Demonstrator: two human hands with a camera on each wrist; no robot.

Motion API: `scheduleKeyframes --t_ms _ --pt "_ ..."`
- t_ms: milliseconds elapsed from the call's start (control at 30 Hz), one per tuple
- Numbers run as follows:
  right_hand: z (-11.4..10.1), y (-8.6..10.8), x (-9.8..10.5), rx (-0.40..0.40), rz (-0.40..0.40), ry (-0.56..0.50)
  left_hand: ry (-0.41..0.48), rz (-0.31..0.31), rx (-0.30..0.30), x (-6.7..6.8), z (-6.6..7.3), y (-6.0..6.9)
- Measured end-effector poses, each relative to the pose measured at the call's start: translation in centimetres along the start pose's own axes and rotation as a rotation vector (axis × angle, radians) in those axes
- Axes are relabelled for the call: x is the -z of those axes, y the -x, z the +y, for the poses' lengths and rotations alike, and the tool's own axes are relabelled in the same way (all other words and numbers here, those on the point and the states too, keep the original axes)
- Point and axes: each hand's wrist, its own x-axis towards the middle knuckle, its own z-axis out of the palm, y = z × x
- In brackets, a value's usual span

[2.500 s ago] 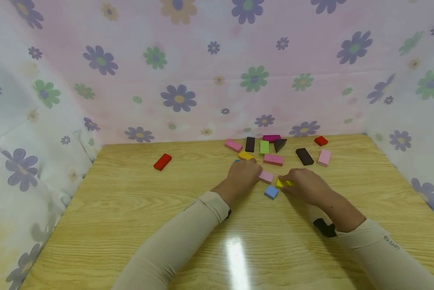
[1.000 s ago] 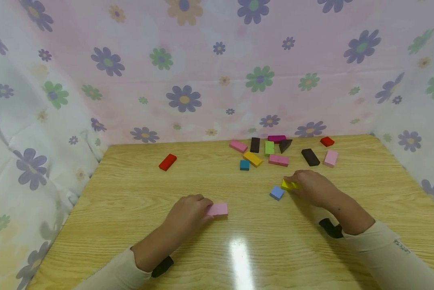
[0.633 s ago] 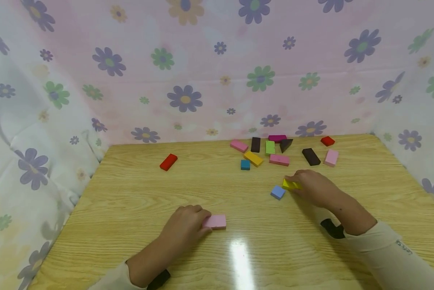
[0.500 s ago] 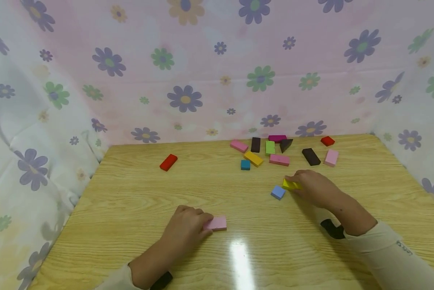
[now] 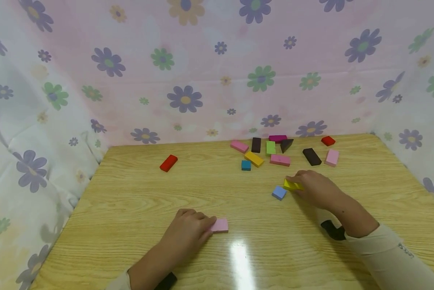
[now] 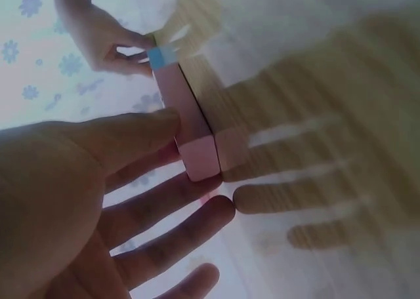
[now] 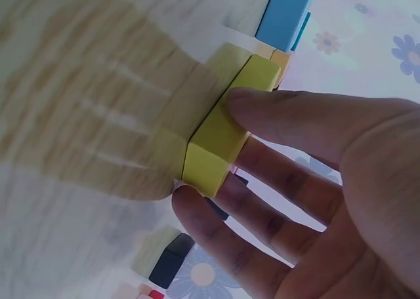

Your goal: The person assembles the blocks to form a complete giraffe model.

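Observation:
My left hand [image 5: 189, 229] pinches a light pink block [image 5: 220, 226] by its left end, low on the near part of the table. In the left wrist view the thumb lies on one side of that pink block [image 6: 184, 109] and a finger touches the opposite side. Over to the right, my right hand [image 5: 316, 189] pinches a yellow block [image 5: 291, 185] lying on the tabletop. The right wrist view shows the thumb on the yellow block's [image 7: 220, 135] near face, with fingers behind it. A small light blue block [image 5: 279, 193] sits just left of the yellow one.
Toward the back stand a teal block [image 5: 246, 165], an orange block [image 5: 254, 159], a pink block [image 5: 280, 160], a green block [image 5: 270, 148] and a dark triangular block [image 5: 286, 145]. A red block [image 5: 169, 163] lies alone at left. Flowered cloth [image 5: 202, 121] bounds the table.
My left hand has carried the pink block from beside the light blue block toward the near left and lowered it there. My right hand has stayed at the yellow block. The view shifted slightly.

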Motion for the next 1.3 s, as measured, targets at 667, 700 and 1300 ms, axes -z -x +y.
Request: scheduleKeyframes --t_ms 667,700,1300 --pt "-0.9 0.9 0.3 0.012 0.121 -0.076 0.041 -0.02 -0.035 0.1 0.0 -0.3" --pt "-1.7 0.9 0.4 0.023 0.145 -0.085 0.041 -0.019 -0.033 0.1 0.0 -0.3" --pt "-11.9 -1.8 -2.0 0.162 0.074 -0.176 0.029 0.003 -0.018 0.3 -0.2 0.2"
